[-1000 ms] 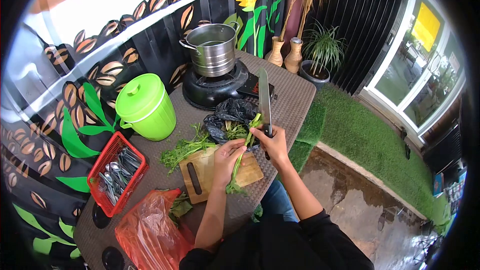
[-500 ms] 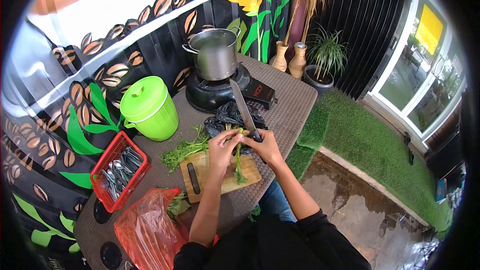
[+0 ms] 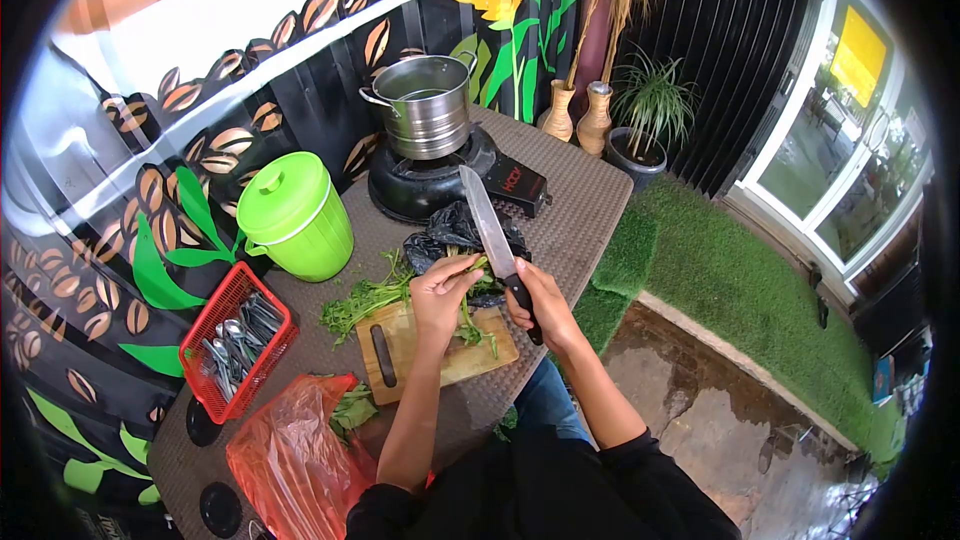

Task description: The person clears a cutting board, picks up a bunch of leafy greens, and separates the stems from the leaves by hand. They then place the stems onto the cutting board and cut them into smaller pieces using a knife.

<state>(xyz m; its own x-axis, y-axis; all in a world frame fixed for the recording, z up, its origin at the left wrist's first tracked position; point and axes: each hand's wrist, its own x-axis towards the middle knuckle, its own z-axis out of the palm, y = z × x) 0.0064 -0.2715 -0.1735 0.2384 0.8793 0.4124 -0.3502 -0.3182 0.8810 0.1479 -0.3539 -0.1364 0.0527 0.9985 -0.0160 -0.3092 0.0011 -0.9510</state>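
My left hand (image 3: pixel 440 300) pinches a leafy green celery stalk (image 3: pixel 470 331), whose leaves hang down over the wooden cutting board (image 3: pixel 450 368). In my right hand (image 3: pixel 543 302) is a kitchen knife (image 3: pixel 485 220), gripped by its black handle with the blade pointing up and away. The blade's lower end is right beside the stalk at my left fingertips. Loose celery leaves (image 3: pixel 362 308) lie at the board's far left corner. Behind my hands sits a crumpled black plastic bag (image 3: pixel 455 228).
A steel pot (image 3: pixel 428 128) stands on a black portable gas stove (image 3: pixel 405 188) at the back of the brown table (image 3: pixel 585 185). To the left are a lidded green bucket (image 3: pixel 300 225) and a red basket (image 3: pixel 236 402) of cutlery. A red plastic bag (image 3: pixel 290 445) lies nearer me, beside leafy greens (image 3: pixel 352 410).
My right hand has turned and shifted slightly down, showing the knife's handle more fully. The celery's leafy end now hangs closer to my left hand and spreads to the right.
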